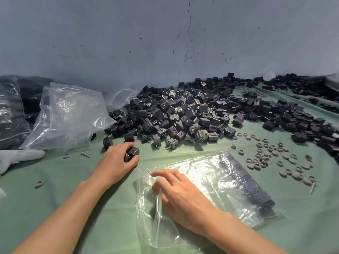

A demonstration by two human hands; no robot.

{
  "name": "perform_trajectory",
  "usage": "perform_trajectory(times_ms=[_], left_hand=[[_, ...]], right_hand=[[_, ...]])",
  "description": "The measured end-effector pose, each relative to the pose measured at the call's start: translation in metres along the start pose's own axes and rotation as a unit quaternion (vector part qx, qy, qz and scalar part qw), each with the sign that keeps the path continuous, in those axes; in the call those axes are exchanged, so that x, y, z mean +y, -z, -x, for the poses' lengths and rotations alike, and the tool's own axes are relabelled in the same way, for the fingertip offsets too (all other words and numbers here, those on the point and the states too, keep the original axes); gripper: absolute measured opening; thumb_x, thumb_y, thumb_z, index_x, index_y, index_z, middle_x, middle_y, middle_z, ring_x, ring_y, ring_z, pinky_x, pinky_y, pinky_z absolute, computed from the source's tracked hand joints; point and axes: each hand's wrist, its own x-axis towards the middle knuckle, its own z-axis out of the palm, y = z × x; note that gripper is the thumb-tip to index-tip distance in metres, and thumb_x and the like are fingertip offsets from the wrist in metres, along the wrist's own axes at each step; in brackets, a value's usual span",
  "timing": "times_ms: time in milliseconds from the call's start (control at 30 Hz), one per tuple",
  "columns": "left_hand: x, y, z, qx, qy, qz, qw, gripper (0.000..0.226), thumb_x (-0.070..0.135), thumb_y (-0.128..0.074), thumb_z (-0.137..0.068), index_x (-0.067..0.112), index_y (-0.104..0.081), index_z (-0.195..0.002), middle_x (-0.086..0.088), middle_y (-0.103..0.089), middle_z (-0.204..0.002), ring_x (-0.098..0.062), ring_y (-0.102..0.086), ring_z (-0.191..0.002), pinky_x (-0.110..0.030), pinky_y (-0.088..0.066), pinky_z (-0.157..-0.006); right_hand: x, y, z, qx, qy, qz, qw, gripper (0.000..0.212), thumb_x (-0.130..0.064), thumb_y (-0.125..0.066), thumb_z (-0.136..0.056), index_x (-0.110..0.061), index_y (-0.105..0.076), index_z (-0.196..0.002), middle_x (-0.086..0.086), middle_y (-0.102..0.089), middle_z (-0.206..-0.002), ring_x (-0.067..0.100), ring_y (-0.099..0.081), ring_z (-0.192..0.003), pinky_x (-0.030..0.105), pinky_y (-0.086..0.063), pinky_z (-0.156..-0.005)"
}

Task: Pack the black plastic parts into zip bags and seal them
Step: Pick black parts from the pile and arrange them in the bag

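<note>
Left hand (117, 162) clutches a part (133, 152) at centre; right hand (179, 195) pinches the bag (236, 197), its contents glare-blurred.

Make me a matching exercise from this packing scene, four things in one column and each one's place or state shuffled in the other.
Things: 1 left hand; 2 right hand; 3 grey rings; 4 empty bags.
States: A scattered on the cloth, right side; B grips a black part; C piled left, by the wall; D holds the zip bag at its mouth.
Pairs: 1-B; 2-D; 3-A; 4-C.
</note>
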Motion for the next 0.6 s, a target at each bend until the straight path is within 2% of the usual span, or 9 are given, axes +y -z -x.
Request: perform_trajectory(times_ms=[100,167,200,267,300,333,367,500,600], left_hand=[[0.002,0.001,0.003,0.011,-0.011,0.016,1.000,0.037,0.043,-0.064,-0.090,0.027,-0.060,-0.124,0.009,-0.065,-0.112,-0.017,-0.054,-0.103,-0.033,-0.045,-0.086],[0.009,0.011,0.001,0.039,0.058,0.174,0.982,0.023,0.043,-0.066,-0.091,0.028,-0.067,-0.109,0.008,-0.069,-0.096,-0.017,-0.063,-0.085,-0.029,-0.050,-0.075],[0.012,0.020,-0.003,0.056,0.121,0.324,0.936,0.020,0.042,-0.065,-0.093,0.025,-0.068,-0.103,0.005,-0.070,-0.092,-0.018,-0.063,-0.079,-0.027,-0.049,-0.071],[0.018,0.041,-0.009,0.058,0.213,0.629,0.746,0.023,0.038,-0.064,-0.093,0.017,-0.064,-0.103,-0.004,-0.068,-0.092,-0.020,-0.062,-0.077,-0.028,-0.051,-0.071],[0.019,0.049,-0.011,0.057,0.229,0.723,0.649,0.026,0.037,-0.064,-0.092,0.015,-0.062,-0.105,-0.006,-0.068,-0.093,-0.019,-0.064,-0.077,-0.030,-0.052,-0.071],[0.019,0.053,-0.012,0.057,0.234,0.776,0.583,0.028,0.036,-0.065,-0.090,0.013,-0.060,-0.106,-0.008,-0.068,-0.093,-0.019,-0.065,-0.077,-0.032,-0.053,-0.071],[0.020,0.055,-0.011,0.056,0.236,0.801,0.547,0.030,0.035,-0.066,-0.089,0.011,-0.059,-0.107,-0.008,-0.068,-0.093,-0.019,-0.066,-0.077,-0.032,-0.053,-0.070],[0.025,0.049,-0.005,0.045,0.245,0.825,0.508,0.034,0.032,-0.067,-0.090,0.006,-0.057,-0.111,-0.011,-0.068,-0.093,-0.021,-0.065,-0.081,-0.034,-0.054,-0.071],[0.020,0.051,-0.006,0.057,0.249,0.819,0.513,0.035,0.030,-0.072,-0.087,0.009,-0.056,-0.111,-0.011,-0.067,-0.091,-0.021,-0.065,-0.080,-0.034,-0.055,-0.071]], right_hand=[[0.000,0.001,0.001,0.004,-0.007,-0.001,1.000,0.014,-0.019,-0.053,-0.096,-0.024,-0.047,-0.109,-0.001,-0.047,-0.143,0.013,-0.038,-0.130,0.026,-0.035,-0.106],[0.000,0.001,0.001,0.008,-0.013,-0.001,1.000,0.014,-0.019,-0.054,-0.096,-0.024,-0.048,-0.107,-0.002,-0.047,-0.143,0.012,-0.038,-0.129,0.025,-0.033,-0.107],[0.000,0.000,0.001,0.010,-0.014,0.000,1.000,0.013,-0.019,-0.055,-0.096,-0.024,-0.049,-0.107,-0.002,-0.048,-0.143,0.012,-0.038,-0.129,0.025,-0.034,-0.107],[0.000,0.001,0.001,0.010,-0.015,0.002,1.000,0.012,-0.021,-0.056,-0.097,-0.023,-0.050,-0.107,-0.001,-0.048,-0.144,0.012,-0.039,-0.129,0.026,-0.035,-0.107],[0.000,0.001,0.001,0.009,-0.014,0.004,1.000,0.012,-0.022,-0.056,-0.097,-0.023,-0.050,-0.107,-0.001,-0.048,-0.144,0.013,-0.040,-0.129,0.027,-0.036,-0.107],[0.000,0.001,0.001,0.008,-0.012,0.009,1.000,0.012,-0.023,-0.057,-0.097,-0.023,-0.051,-0.107,-0.001,-0.048,-0.144,0.013,-0.040,-0.129,0.027,-0.037,-0.107],[-0.001,0.001,0.001,0.007,-0.011,0.014,1.000,0.013,-0.024,-0.058,-0.097,-0.023,-0.051,-0.108,-0.001,-0.047,-0.145,0.014,-0.041,-0.129,0.028,-0.037,-0.108],[0.000,0.001,0.001,0.003,-0.008,0.026,1.000,0.016,-0.025,-0.060,-0.097,-0.024,-0.050,-0.109,-0.001,-0.045,-0.146,0.013,-0.038,-0.130,0.028,-0.036,-0.108],[0.000,0.001,0.001,0.005,-0.009,0.035,0.999,0.017,-0.026,-0.061,-0.096,-0.024,-0.050,-0.109,-0.001,-0.045,-0.146,0.014,-0.039,-0.131,0.029,-0.038,-0.108]])
